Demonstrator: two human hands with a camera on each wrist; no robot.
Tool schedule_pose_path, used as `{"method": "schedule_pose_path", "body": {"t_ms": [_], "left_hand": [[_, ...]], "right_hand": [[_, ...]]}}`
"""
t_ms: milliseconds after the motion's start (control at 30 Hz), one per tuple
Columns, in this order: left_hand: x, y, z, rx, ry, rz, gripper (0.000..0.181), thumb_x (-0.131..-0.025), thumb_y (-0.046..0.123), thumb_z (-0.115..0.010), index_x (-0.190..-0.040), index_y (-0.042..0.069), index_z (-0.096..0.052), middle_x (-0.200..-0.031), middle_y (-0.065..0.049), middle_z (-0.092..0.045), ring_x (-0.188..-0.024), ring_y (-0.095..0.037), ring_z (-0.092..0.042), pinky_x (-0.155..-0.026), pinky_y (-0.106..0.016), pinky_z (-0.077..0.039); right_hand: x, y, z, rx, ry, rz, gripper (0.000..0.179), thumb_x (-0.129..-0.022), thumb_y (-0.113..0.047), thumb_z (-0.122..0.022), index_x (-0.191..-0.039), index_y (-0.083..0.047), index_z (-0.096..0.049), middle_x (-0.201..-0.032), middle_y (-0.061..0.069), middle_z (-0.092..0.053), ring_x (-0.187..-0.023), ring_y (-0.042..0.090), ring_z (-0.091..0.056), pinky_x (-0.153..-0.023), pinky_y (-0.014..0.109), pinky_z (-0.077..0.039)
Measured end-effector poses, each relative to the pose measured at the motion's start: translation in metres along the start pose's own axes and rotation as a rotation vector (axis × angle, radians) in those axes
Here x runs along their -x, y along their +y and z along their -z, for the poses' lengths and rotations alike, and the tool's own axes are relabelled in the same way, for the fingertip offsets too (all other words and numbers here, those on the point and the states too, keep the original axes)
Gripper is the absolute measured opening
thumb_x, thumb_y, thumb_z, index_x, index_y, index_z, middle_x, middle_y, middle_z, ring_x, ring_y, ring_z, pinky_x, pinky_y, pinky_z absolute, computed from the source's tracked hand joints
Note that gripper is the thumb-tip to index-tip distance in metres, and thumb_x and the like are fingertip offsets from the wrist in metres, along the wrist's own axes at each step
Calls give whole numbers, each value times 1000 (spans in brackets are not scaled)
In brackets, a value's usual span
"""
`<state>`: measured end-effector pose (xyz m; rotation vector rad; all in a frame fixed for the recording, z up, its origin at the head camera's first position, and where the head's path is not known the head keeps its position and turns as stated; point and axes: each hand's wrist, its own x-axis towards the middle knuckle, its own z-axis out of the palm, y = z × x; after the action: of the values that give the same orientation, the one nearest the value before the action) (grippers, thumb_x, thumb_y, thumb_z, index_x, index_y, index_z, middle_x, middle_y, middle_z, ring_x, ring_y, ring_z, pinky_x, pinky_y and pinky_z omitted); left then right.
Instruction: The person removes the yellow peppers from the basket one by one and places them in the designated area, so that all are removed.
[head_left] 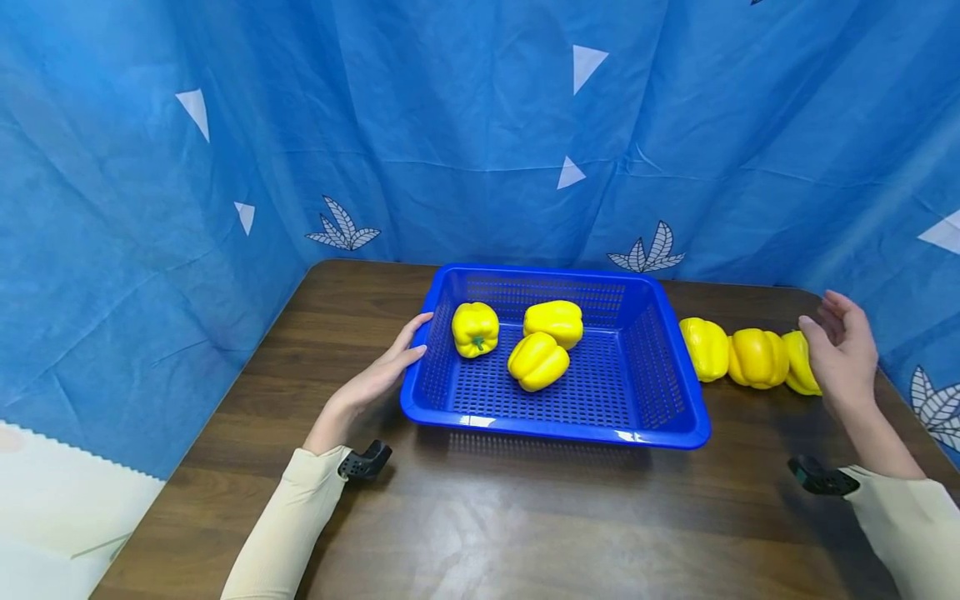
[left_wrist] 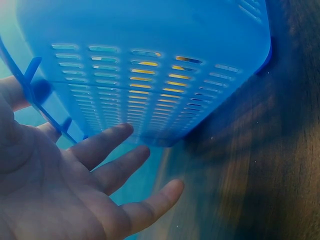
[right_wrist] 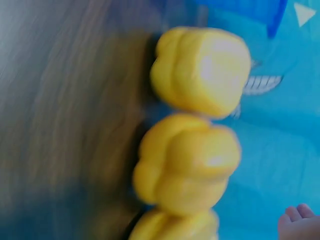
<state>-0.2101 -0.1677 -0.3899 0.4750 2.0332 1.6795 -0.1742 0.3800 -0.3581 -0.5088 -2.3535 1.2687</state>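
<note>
A blue plastic basket (head_left: 555, 427) stands on the table with three yellow bell peppers inside: one stem-forward pepper (head_left: 475, 328) at the left, another pepper (head_left: 555, 322) behind and a third pepper (head_left: 538, 362) in front. My left hand (head_left: 384, 371) rests thumb and forefinger on its left rim; in the left wrist view the other fingers (left_wrist: 120, 175) spread loosely outside the slotted wall. Right of the basket, three more peppers lie in a row: a near one (head_left: 705, 349), a middle one (head_left: 758, 358) and an end one (head_left: 801, 364). My right hand (head_left: 846, 354), loosely bent and holding nothing, hovers beside the end pepper and partly hides it.
The brown wooden table (head_left: 487, 517) extends in front of the basket. A blue patterned curtain (head_left: 480, 125) hangs along the table's back and sides. White cloth (head_left: 67, 508) shows at the lower left. A black wrist device (head_left: 365, 460) is on the left arm.
</note>
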Motion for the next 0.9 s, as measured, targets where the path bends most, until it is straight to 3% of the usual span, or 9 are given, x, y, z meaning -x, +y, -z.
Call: {"method": "schedule_pose_path", "body": {"t_ms": [233, 400, 700, 900], "left_hand": [[1, 0, 0, 20, -9, -7, 57, -100, 30, -33, -148, 33, -2, -159, -5, 2, -143, -39, -15, -115, -60, -18], [0, 1, 1, 7, -8, -8, 57, -101, 29, -33, -148, 32, -2, -159, -4, 2, -144, -38, -14, -115, -60, -17], [1, 2, 2, -1, -8, -8, 57, -100, 30, -33, -148, 33, -3, -159, -5, 3, -144, -38, -13, -115, -60, -17], [1, 2, 2, 15, -12, -7, 56, -101, 29, -33, -148, 33, -3, -158, -5, 2, -144, -38, -14, -115, -60, -18]], "right_hand": [[11, -25, -11, -42, -114, 123, 51, -99, -24, -40, -147, -22, -23, -146, -12, -33, -140, 7, -30, -105, 3, -29], [19, -36, -23, -60, -175, 196, 52, -99, -23, -41, -147, -18, -23, -145, -5, -35, -138, 11, -33, -102, 3, -32], [30, -58, -45, -34, -275, 229, 53, -99, -26, -41, -148, -16, -23, -152, 14, -29, -141, 22, -32, -99, 1, -33], [37, -71, -60, -51, -325, 259, 55, -99, -28, -42, -148, -12, -24, -151, 18, -30, -139, 27, -33, -101, 2, -33]]}}
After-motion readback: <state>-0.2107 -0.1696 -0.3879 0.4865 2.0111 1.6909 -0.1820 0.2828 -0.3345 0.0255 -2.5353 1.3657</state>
